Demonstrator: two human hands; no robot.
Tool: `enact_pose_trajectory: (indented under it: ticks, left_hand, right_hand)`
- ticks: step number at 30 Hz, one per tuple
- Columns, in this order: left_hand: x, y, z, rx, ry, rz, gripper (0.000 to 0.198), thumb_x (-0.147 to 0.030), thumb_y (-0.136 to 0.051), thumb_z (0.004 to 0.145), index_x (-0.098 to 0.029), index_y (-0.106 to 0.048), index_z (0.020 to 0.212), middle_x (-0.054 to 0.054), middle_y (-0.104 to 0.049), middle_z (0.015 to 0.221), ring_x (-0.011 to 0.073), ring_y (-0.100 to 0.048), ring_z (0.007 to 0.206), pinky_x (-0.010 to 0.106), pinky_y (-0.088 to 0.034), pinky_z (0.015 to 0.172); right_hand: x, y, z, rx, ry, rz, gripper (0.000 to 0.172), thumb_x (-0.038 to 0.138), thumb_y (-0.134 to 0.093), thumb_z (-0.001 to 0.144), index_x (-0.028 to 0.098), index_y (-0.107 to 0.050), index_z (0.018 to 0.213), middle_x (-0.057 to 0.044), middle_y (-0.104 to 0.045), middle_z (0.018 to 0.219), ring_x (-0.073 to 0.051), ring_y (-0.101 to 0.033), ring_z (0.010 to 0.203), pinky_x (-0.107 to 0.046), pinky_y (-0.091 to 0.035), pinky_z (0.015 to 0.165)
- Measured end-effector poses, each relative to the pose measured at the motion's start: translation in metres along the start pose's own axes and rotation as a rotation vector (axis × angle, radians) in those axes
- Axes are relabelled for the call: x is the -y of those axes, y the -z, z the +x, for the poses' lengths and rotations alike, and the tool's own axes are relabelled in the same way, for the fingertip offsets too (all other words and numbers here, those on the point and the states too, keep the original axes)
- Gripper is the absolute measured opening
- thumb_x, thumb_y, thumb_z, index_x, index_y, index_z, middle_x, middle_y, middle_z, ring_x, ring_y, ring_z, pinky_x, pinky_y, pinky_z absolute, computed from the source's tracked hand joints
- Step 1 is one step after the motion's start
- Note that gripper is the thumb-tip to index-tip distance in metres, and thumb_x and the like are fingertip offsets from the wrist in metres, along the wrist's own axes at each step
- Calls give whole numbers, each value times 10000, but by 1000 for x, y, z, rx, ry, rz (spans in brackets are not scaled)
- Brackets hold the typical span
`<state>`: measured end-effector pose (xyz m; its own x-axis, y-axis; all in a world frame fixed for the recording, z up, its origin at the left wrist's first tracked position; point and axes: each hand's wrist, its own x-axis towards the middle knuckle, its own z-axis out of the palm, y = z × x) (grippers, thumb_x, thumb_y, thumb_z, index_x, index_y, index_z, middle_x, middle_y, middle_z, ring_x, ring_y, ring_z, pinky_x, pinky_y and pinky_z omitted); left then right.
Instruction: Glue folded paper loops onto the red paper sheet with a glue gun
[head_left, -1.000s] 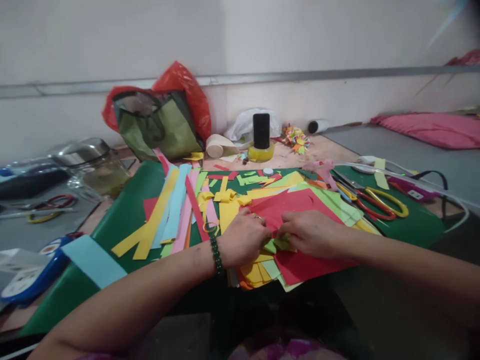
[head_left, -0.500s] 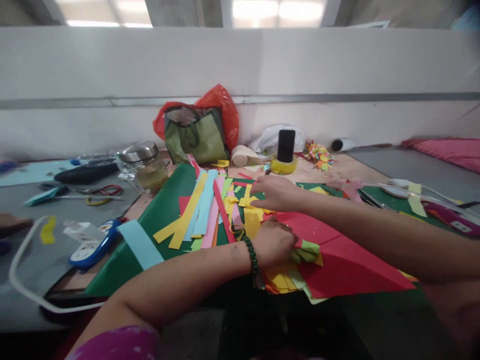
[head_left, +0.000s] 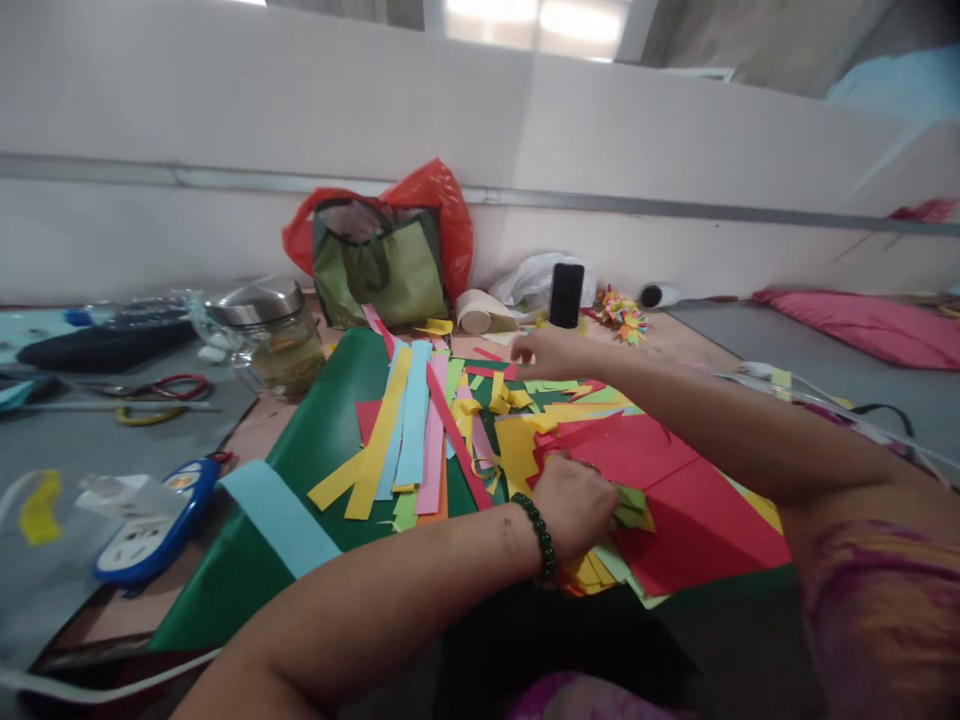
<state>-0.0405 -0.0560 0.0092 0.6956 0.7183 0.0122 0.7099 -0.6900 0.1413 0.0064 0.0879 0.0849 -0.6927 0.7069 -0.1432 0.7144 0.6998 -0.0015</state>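
My left hand [head_left: 574, 505], with a green bead bracelet at its wrist, is closed on a bunch of folded paper [head_left: 632, 507] in green and yellow. It rests over a large red paper sheet [head_left: 697, 535]; its grip is partly hidden by the hand itself. My right hand [head_left: 553, 352] is stretched out over the far part of the work area, just in front of a black phone [head_left: 566, 295]. Its fingers are loosely bent and apart, with nothing visible in them. Yellow folded scraps [head_left: 510, 398] lie just below it, and paper strips [head_left: 414, 415] in several colours lie to the left.
A green sheet [head_left: 322, 420] covers the table under the papers. At left are a glass jar [head_left: 281, 350], a blue-and-white device [head_left: 157, 525] and red-handled scissors [head_left: 180, 388]. A green bag [head_left: 382, 270] and a colourful paper ball [head_left: 624, 315] stand at the back.
My right hand has moved up and away, off the yellow scraps and towards the phone. My left hand keeps the folded paper. The camera view has tilted and shifted.
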Motion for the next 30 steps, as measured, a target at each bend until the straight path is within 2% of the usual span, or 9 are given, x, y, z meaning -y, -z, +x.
enact_pose_trajectory:
  ticks: [4, 7, 10, 16, 21, 23, 25, 28, 30]
  left_hand:
    - [-5, -9, 1, -46, -30, 2, 215, -138, -508, 867, -150, -690, 753, 114, -689, 725, 246, -643, 705, 419, -470, 727]
    - [-7, -12, -1, -60, -39, 19, 217, -122, -501, 864, -142, -688, 756, 122, -692, 735, 240, -647, 715, 411, -466, 741]
    - [-8, -11, -4, -81, -35, 56, 208, -119, -498, 860, -128, -688, 775, 137, -693, 735, 238, -655, 740, 415, -460, 802]
    - [-10, -3, -7, -36, 0, 103, 190, -114, -493, 846, -113, -680, 808, 135, -699, 781, 237, -653, 775, 418, -469, 851]
    - [-8, 5, -6, -39, 50, 61, 191, -91, -507, 788, -140, -688, 825, 122, -705, 837, 241, -649, 801, 403, -492, 827]
    - [3, 9, -4, -72, 129, -21, 211, -106, -501, 766, -160, -693, 834, 109, -707, 870, 246, -649, 832, 379, -503, 783]
    - [24, 13, 0, -216, 280, -138, 273, -125, -451, 783, -183, -695, 892, 90, -711, 951, 242, -647, 890, 364, -503, 781]
    - [67, 17, 7, -475, 459, -380, 289, -170, -430, 783, -192, -681, 924, 54, -715, 964, 210, -649, 893, 326, -503, 786]
    - [93, 19, 10, -545, 545, -536, 286, -199, -425, 775, -170, -677, 906, 57, -714, 883, 202, -650, 818, 300, -502, 706]
  right_hand:
    - [10, -15, -22, 311, 83, -182, 480, 390, -718, 695, 150, -673, 1109, -120, -719, 1004, -265, -650, 875, -283, -387, 607]
    - [10, -26, -21, 123, 15, -119, 386, 266, -640, 778, 140, -655, 1143, -138, -718, 1023, -256, -653, 908, -286, -396, 644]
    - [-2, -20, -14, -79, -6, 97, 424, 346, -582, 870, 140, -589, 1240, -117, -720, 1037, -203, -654, 878, -263, -415, 685]
    - [-45, 9, -29, -25, -31, 22, 260, 304, -521, 898, 152, -723, 955, -90, -734, 941, -185, -637, 801, -261, -398, 661]
    - [-69, 20, -69, -70, -184, 4, 258, 218, -505, 859, 166, -728, 978, -76, -736, 978, -203, -647, 835, -269, -400, 665]
    - [-73, 17, -88, 56, -163, 16, 249, 261, -559, 841, 172, -725, 1004, -74, -737, 992, -212, -655, 840, -273, -412, 670]
    - [-75, 9, -105, 146, -147, 10, 292, 321, -625, 809, 187, -715, 1052, -77, -733, 1023, -233, -661, 878, -283, -429, 688]
    - [-79, -14, -124, 157, -153, 13, 403, 374, -678, 772, 195, -686, 1133, -95, -714, 1093, -277, -651, 980, -313, -455, 748]
    - [-83, -33, -129, 130, -113, 72, 462, 378, -689, 768, 186, -660, 1188, -111, -684, 1153, -286, -635, 1031, -327, -466, 800]
